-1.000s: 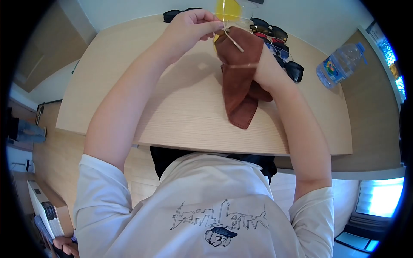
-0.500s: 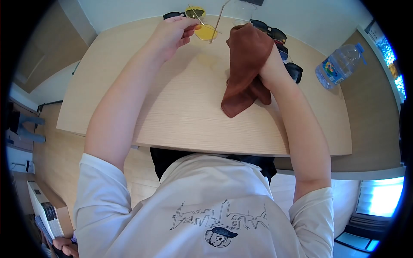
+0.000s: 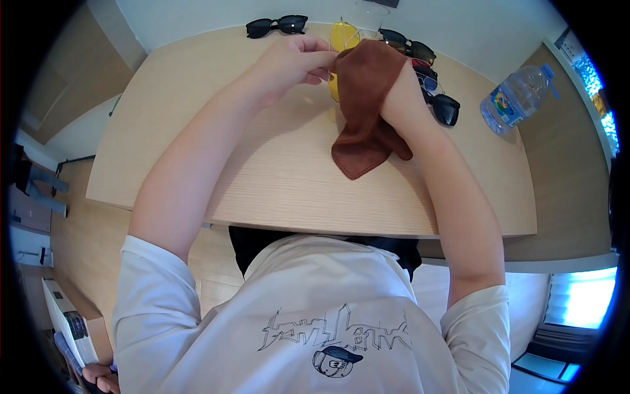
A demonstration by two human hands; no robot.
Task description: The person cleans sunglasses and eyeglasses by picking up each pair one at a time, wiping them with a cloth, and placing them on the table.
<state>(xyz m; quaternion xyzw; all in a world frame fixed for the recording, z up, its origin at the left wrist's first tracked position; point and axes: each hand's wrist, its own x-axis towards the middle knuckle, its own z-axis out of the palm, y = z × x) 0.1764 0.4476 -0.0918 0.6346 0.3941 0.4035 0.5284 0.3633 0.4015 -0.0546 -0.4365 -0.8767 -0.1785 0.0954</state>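
Yellow-lensed glasses [image 3: 344, 37] are held up over the far part of the wooden table [image 3: 282, 190], one lens above the other. My left hand [image 3: 295, 69] pinches them at the middle of the frame, its fingers closed. A brown cloth [image 3: 371, 85] drapes over my right hand [image 3: 405, 102] and hangs down to the tabletop. The cloth meets the glasses beside my left fingertips and partly covers the lower lens. My right fingers are hidden under the cloth, which they grip.
Dark sunglasses [image 3: 277, 26] lie at the far left edge. Several more pairs, including black sunglasses [image 3: 443, 109], lie beyond and right of my right hand. A water bottle [image 3: 515, 102] stands at the right. Another person's legs [image 3: 49, 190] show at far left.
The yellow glasses have moved right and turned upright with my left hand, uncovering the dark sunglasses at the far left. The cloth has shifted slightly left and now touches the glasses.
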